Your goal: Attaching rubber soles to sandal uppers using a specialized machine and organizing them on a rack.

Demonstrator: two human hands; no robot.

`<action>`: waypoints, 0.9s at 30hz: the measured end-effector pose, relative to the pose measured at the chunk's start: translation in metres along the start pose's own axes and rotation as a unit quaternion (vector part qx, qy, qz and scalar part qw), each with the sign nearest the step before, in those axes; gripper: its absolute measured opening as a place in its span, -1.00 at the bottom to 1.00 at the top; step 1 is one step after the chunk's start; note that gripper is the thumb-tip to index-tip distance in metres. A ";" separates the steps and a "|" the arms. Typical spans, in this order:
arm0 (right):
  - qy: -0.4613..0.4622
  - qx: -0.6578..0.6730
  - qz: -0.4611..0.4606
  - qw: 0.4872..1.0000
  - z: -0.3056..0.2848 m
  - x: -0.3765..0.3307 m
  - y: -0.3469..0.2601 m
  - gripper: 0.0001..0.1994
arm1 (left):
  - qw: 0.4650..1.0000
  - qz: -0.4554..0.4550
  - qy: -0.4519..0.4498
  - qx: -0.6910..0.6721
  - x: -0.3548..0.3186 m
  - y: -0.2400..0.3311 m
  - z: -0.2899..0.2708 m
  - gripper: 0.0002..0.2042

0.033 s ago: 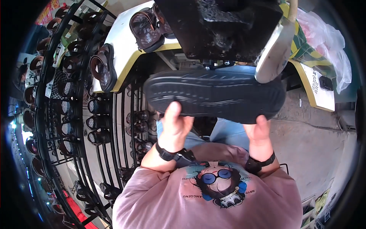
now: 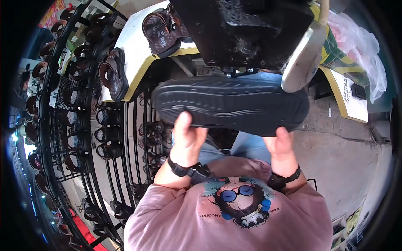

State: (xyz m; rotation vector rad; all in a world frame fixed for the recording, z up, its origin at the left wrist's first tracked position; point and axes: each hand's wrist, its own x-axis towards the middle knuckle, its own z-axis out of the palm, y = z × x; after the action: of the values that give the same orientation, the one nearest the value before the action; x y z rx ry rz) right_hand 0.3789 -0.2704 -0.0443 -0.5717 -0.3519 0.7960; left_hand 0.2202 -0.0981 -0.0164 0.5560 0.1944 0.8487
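One black sole (image 2: 232,102), tread toward my camera, pinched at its near edge by left hand (image 2: 189,136) and right hand (image 2: 279,143), thumbs in front; remaining fingers hidden behind it, so I can't tell their spread. Beyond the fingers, I note a dark block (image 2: 255,35) and a pale paddle (image 2: 302,65); to their left, a sandal (image 2: 119,77) on a table (image 2: 133,38).

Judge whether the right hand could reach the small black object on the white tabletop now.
Probably not readily: the right hand holds the black sole, though the way to the small black object looks free.
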 end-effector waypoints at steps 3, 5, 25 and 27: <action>-0.014 0.068 0.057 0.996 0.024 0.004 0.023 -0.26 | 1.000 0.004 -0.019 -0.024 0.008 0.034 -0.033 -0.32; -0.022 0.051 0.067 0.996 0.037 0.008 0.032 -0.37 | 0.992 0.013 -0.102 -0.072 0.019 0.060 -0.031 -0.16; -0.012 -0.210 -0.020 0.977 0.075 0.027 0.007 -0.74 | 0.954 0.088 0.001 0.286 -0.024 -0.002 0.007 -0.39; -0.028 -0.259 -0.015 0.965 0.068 0.032 -0.005 -0.76 | 0.977 0.054 0.011 0.205 -0.032 -0.022 0.013 -0.30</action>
State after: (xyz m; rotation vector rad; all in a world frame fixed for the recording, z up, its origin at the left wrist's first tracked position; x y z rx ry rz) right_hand 0.3689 -0.2255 0.0157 -1.0311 -0.6280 0.6915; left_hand 0.2189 -0.1384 -0.0191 0.9493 0.3668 0.9260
